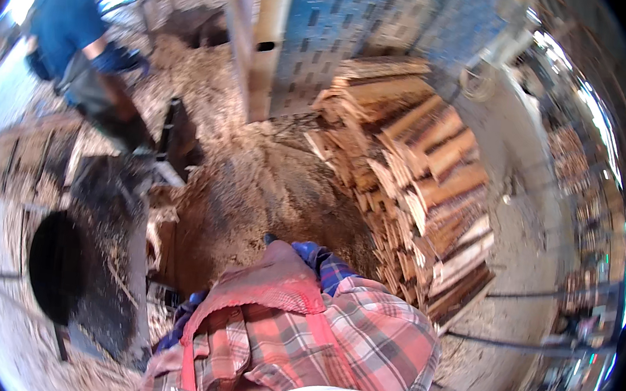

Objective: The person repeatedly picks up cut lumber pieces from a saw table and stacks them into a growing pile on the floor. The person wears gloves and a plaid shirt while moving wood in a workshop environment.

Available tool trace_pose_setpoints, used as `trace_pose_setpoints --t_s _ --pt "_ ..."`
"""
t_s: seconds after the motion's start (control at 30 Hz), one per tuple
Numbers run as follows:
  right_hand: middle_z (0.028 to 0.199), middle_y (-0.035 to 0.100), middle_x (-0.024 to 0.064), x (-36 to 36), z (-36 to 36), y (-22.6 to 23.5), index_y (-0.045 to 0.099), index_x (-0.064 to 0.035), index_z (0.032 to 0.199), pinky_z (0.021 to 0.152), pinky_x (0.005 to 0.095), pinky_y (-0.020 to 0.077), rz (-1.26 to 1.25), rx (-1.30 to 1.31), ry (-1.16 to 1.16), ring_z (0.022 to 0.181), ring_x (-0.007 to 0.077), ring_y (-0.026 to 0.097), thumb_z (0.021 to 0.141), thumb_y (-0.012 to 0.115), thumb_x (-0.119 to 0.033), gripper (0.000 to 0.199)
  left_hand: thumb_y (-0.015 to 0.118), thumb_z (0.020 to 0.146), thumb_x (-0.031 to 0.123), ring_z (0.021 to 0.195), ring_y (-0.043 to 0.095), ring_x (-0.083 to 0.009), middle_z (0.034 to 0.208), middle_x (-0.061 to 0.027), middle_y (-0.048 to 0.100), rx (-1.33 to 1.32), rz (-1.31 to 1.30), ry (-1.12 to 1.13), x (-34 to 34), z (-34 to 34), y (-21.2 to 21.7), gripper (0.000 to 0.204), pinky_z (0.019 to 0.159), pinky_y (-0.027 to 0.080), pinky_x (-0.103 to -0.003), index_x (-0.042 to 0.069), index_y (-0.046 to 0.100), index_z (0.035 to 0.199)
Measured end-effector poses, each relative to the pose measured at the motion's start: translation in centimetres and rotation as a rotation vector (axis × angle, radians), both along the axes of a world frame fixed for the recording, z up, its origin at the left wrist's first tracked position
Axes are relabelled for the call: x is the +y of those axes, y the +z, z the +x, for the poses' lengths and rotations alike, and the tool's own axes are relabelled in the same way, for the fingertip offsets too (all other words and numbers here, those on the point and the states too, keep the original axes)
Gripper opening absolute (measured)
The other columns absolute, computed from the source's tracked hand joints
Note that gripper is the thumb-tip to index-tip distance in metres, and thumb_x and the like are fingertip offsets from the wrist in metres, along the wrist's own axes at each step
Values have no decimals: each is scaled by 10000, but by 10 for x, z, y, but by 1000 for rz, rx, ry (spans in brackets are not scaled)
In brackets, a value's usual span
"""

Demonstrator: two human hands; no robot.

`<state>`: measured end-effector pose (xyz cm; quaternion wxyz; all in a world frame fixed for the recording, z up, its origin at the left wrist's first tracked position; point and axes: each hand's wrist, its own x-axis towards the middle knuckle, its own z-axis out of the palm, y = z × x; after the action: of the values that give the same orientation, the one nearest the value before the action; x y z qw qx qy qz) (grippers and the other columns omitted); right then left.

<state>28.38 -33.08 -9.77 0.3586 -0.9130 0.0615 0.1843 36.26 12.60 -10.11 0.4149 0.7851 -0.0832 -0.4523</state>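
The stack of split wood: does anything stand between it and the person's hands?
No hand is in view; only a plaid sleeve comes up from the lower edge. Between it and the stack of split wood lies only sawdust-covered ground. Nothing visible stands in the way.

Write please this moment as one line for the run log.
hands: none visible | plaid shirt fills lower frame | stacked split wood to the right | sawdust floor | another person at upper left
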Motion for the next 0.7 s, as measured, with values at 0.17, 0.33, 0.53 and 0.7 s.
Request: trace_pose_setpoints --t_s 0.17,0.33,0.53,0.7 --pt "738 550 60 -1 39 1 565 -83 907 557 322 421 675 238 -370 620 191 516 826 575 -347 276 526 853 307 961 544 -231 1051 -124 590 -34 -70 77 -11 13 19 320 804 409 -334 121 543 1114" --pt "705 476 38 3 67 20 525 -108 868 465 318 383 952 600 -794 568 169 456 797 612 -373 288 526 856 307 1018 545 -225 1098 -124 589 -24 -93 115 -28 40 51 348 851 407 -320 123 541 1151" --pt "839 511 64 -12 78 24 521 -97 1024 541 342 424 858 618 -841 661 194 488 801 581 -428 404 545 866 229 1039 527 -155 1099 -66 602 -107 -7 154 -39 58 21 326 892 386 -277 102 560 1166" --pt "847 529 68 -24 85 27 517 -98 1017 566 333 434 739 621 -835 650 186 483 814 545 -441 399 558 875 217 882 554 -105 984 12 616 151 -208 387 -55 60 29 268 803 416 -257 73 612 1094"
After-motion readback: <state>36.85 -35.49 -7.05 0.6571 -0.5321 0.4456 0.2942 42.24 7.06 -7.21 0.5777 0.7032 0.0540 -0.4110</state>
